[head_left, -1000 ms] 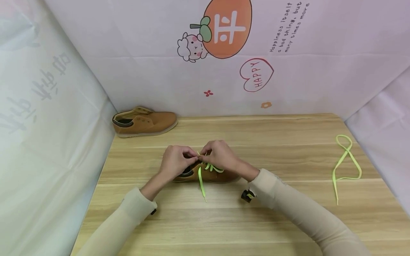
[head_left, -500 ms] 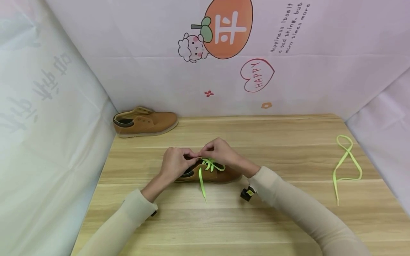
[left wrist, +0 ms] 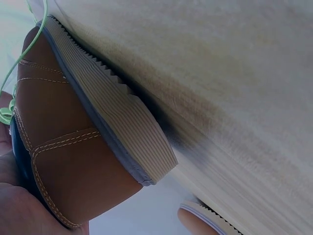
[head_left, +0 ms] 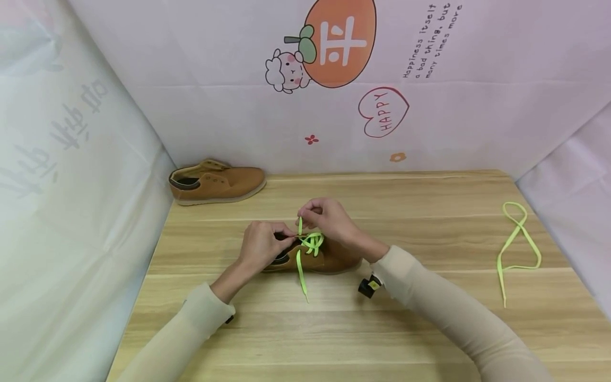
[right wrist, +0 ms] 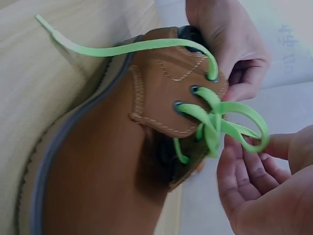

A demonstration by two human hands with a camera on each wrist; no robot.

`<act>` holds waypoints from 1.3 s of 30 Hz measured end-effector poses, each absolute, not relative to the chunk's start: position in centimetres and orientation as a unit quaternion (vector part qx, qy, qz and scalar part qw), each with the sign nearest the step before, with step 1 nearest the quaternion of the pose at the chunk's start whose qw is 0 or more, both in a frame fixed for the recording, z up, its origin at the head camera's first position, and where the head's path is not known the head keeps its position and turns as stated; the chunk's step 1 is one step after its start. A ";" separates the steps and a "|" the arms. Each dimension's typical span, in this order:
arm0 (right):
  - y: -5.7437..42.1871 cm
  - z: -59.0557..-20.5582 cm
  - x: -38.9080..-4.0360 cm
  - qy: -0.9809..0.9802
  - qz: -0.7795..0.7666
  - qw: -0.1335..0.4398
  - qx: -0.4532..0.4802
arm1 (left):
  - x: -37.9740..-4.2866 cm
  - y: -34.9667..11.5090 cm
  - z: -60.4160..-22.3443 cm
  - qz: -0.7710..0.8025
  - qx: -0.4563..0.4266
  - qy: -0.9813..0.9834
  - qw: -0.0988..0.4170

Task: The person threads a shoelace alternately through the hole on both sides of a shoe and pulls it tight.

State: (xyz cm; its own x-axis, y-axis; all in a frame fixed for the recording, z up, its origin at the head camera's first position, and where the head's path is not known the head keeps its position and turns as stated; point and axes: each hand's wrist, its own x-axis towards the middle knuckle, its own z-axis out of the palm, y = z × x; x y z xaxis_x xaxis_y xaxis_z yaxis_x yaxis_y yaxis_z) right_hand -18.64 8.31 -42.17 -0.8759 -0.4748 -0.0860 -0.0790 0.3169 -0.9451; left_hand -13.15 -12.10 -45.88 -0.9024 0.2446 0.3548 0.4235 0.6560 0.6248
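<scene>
A brown shoe (head_left: 341,260) stands on the table with its toe to the right. Bright green shoelace (head_left: 313,242) runs through several of its eyelets, and one lace end (right wrist: 98,50) hangs down the near side. My left hand (head_left: 262,244) pinches the upper edge of the shoe's opening, by the eyelet flap. Just above the flap, my right hand (head_left: 329,217) pinches the other part of the lace between thumb and finger, drawn up from the shoe. In the right wrist view, a loop of lace stands beside the right fingertips. The far eyelets are mostly hidden.
A second brown shoe (head_left: 224,183), with no lace in it, stands at the back left against the white cloth wall (head_left: 215,116). Another green shoelace (head_left: 517,228) lies looped on the wooden table (head_left: 429,212) at the right.
My right hand has lifted slightly off the flap, pulling lace upward, and the loop over the shoe has drawn in. The left hand stays nearly in place.
</scene>
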 end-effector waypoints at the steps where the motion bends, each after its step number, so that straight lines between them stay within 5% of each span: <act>1: 8.3 -42.0 -18.7 0.784 -0.569 0.177 -0.171 | -13.1 -12.1 -45.9 -0.372 -0.185 -0.901 0.122; 28: 8.6 -32.8 -19.3 0.725 -0.656 0.056 -0.203 | -12.9 -11.9 -46.0 -0.375 -0.160 -0.906 0.114; 39: 7.7 -31.2 -18.6 0.729 -0.643 0.058 -0.230 | -13.0 -11.9 -45.8 -0.374 -0.164 -0.906 0.113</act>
